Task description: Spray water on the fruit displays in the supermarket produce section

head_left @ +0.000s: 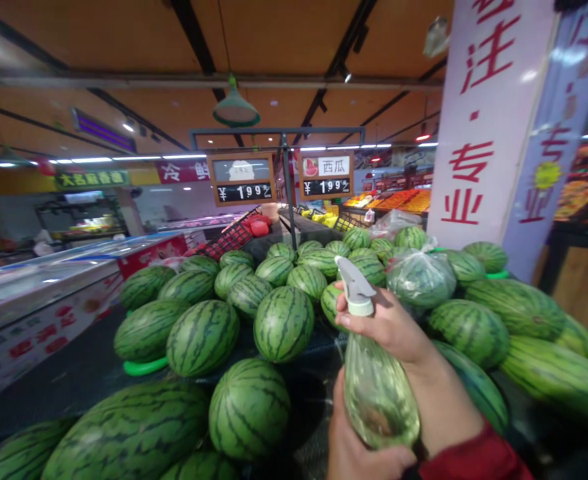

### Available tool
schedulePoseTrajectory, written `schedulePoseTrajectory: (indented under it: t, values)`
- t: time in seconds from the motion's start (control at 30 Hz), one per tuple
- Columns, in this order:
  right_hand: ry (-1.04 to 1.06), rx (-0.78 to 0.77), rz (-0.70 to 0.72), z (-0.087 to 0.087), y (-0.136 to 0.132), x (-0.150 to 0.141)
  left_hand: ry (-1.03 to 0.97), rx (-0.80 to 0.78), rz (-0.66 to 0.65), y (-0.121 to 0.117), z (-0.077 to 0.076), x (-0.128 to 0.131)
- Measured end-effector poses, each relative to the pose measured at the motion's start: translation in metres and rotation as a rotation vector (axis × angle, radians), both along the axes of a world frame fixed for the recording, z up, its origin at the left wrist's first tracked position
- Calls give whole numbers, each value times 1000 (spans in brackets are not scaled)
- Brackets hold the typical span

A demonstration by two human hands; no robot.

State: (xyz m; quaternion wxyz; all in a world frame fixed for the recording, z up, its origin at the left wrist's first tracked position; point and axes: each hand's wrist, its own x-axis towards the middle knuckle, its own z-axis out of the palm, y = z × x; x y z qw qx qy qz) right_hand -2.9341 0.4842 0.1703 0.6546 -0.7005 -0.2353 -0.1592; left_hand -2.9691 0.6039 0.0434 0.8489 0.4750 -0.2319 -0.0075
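A clear spray bottle (379, 393) with a white trigger head (357, 287) is held up in front of me, leaning slightly. My right hand (394, 327) is wrapped round its neck, just below the head. Lower down, my left hand (354, 440) grips the bottle's base from the left and below. Behind the bottle, striped watermelons lie in rows on a dark stand; one round watermelon (284, 324) is a little to the left, and another (249, 409) sits closer to me. The fingers on the bottle's far side are partly hidden.
A watermelon in a plastic bag (421, 277) and long melons (559, 373) lie to the right. Price signs (244, 180) hang over the stand. White freezer cases (39, 287) line the left, and a lettered pillar (489, 133) rises at the right.
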Motion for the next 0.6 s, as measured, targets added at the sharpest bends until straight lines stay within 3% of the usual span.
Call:
schedulePoseTrajectory:
  t: [0.2,0.33,0.6]
  values:
    - [24,47,3,-7,-7,3,45,-87,-140,-14,-28,-11]
    - [18,58,-8,-9,-8,2,72,-98,-150,-17,-27,-15]
    - [50,135,-54,-15,-11,10,12,-283,-126,-25,-26,-12]
